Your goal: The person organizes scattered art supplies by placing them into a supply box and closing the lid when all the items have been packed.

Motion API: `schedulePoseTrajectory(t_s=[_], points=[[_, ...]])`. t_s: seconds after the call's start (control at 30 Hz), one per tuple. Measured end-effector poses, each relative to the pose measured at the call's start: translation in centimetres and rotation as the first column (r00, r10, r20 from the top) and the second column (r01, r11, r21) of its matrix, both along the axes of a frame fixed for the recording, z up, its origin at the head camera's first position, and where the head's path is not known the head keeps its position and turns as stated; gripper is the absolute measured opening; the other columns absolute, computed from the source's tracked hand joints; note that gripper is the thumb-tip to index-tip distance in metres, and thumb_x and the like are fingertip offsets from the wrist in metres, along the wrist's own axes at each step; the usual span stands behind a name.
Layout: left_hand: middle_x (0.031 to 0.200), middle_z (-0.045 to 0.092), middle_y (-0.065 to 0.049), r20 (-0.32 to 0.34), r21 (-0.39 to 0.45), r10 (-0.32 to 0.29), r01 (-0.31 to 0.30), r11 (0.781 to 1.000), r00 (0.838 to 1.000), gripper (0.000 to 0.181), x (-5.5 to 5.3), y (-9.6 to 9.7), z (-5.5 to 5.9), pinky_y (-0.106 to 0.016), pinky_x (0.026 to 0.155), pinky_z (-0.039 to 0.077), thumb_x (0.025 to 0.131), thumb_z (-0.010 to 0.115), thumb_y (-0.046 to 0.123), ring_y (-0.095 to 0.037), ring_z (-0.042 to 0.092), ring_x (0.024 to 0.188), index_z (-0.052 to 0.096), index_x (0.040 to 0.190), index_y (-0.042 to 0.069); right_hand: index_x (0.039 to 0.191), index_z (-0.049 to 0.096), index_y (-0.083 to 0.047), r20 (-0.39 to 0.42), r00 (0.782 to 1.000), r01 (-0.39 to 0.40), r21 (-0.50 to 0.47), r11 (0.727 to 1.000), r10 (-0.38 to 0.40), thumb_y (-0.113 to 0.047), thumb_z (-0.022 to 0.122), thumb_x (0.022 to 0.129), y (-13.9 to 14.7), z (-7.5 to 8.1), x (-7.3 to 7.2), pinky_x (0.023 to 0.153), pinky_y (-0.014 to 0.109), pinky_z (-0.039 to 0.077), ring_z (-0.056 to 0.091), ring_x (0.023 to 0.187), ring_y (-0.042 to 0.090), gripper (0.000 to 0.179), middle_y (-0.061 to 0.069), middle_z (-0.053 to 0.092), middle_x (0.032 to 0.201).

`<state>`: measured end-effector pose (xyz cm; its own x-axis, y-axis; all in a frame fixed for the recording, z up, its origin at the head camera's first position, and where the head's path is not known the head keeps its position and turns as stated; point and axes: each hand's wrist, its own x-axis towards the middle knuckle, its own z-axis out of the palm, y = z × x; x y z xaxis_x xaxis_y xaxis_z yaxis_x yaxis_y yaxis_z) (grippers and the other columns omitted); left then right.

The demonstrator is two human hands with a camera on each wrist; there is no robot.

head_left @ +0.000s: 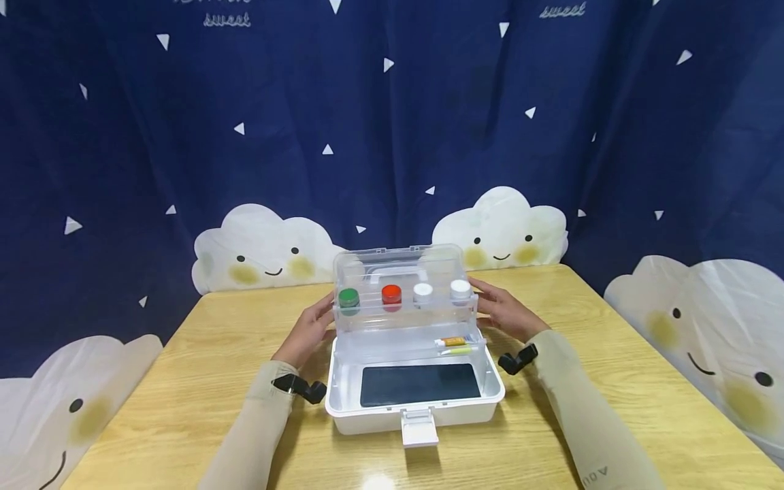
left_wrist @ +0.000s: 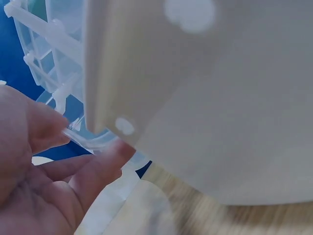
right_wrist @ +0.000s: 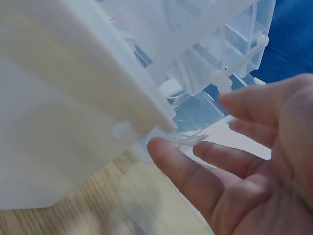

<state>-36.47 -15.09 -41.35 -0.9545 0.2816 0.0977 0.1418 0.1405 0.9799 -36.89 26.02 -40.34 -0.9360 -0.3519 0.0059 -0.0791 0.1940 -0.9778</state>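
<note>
A white storage box (head_left: 355,423) with a clear lid (head_left: 398,257) stands open on the table, its front latch (head_left: 419,429) hanging down. My left hand (head_left: 308,331) is at the box's back left; in the left wrist view its thumb and fingers pinch the rim of the clear lid. My right hand (head_left: 505,314) is at the back right corner, fingers loosely extended beside the lid's edge. The raised clear tray (head_left: 367,325) holds a green-capped jar (head_left: 349,299), a red-capped jar (head_left: 391,297) and two white-capped jars (head_left: 422,294).
A dark flat panel (head_left: 420,385) lies in the box's bottom. A small orange-and-white tube (head_left: 452,341) and a yellow-green stick (head_left: 456,351) lie in the lower tray. The wooden table (head_left: 214,381) ends at a navy curtain (head_left: 294,88) with cloud prints.
</note>
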Motion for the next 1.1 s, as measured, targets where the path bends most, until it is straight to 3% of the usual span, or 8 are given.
schedulePoseTrajectory(t_s=[0.1,0.27,0.43,0.6,0.87,1.1], points=[[0.153,0.034,-0.01,0.015,0.043,-0.026,0.025,0.999,1.0,0.055,-0.2,0.1,0.4,-0.049,0.097,0.044,0.102,0.042,0.035,-0.033,0.04,0.134,0.026,0.153,0.021,0.154,0.023,-0.024,0.025,1.0,0.003,-0.036,0.999,-0.002,-0.04,0.047,0.099,0.1,0.5,0.0,0.094,0.047,0.046,0.038,0.134,0.036,0.061,0.011,0.033,0.153],[0.155,0.03,-0.008,0.041,0.122,-0.061,0.056,0.991,0.997,0.057,-0.2,0.4,1.1,-0.052,0.097,0.043,0.102,0.037,0.046,-0.033,0.034,0.138,0.023,0.153,0.026,0.155,0.018,-0.021,0.059,0.998,-0.017,-0.106,0.994,0.023,-0.049,0.035,0.101,0.1,1.3,0.1,0.094,0.048,0.047,0.034,0.136,0.039,0.063,0.016,0.028,0.155],[0.157,0.025,-0.013,0.056,0.211,-0.121,0.107,0.972,0.991,0.056,-0.2,0.6,1.5,-0.055,0.099,0.039,0.103,0.026,0.045,-0.035,0.029,0.14,0.018,0.155,0.024,0.155,0.013,-0.023,0.072,0.996,-0.05,-0.127,0.991,0.059,-0.062,0.026,0.096,-0.3,2.1,0.2,0.096,0.051,0.044,0.032,0.137,0.041,0.072,0.017,0.024,0.156],[0.158,0.02,-0.013,0.059,0.256,-0.157,0.137,0.957,0.986,0.056,-0.1,0.6,1.7,-0.057,0.102,0.035,0.103,0.018,0.044,-0.036,0.026,0.141,0.013,0.155,0.024,0.156,0.011,-0.024,0.071,0.994,-0.07,-0.136,0.988,0.08,-0.065,0.021,0.096,-0.4,2.5,0.4,0.097,0.051,0.043,0.029,0.138,0.042,0.073,0.017,0.022,0.157],[0.16,0.011,-0.012,0.014,0.298,-0.216,0.202,0.933,0.976,0.058,0.2,0.9,1.6,-0.061,0.105,0.027,0.102,0.014,0.042,-0.037,0.017,0.143,0.004,0.155,0.021,0.155,0.01,-0.026,0.062,0.993,-0.09,-0.138,0.986,0.1,-0.065,0.019,0.096,-0.3,2.6,0.6,0.099,0.053,0.04,0.026,0.14,0.041,0.072,0.014,0.02,0.158],[0.161,0.002,-0.012,-0.068,0.302,-0.252,0.261,0.917,0.965,0.058,0.5,0.9,1.6,-0.066,0.108,0.013,0.102,0.012,0.034,-0.035,0.003,0.146,-0.004,0.155,0.017,0.156,0.007,-0.026,0.03,0.99,-0.131,-0.157,0.979,0.137,-0.063,0.018,0.097,-0.3,2.8,0.6,0.104,0.056,0.033,0.021,0.142,0.038,0.07,0.012,0.018,0.159]])
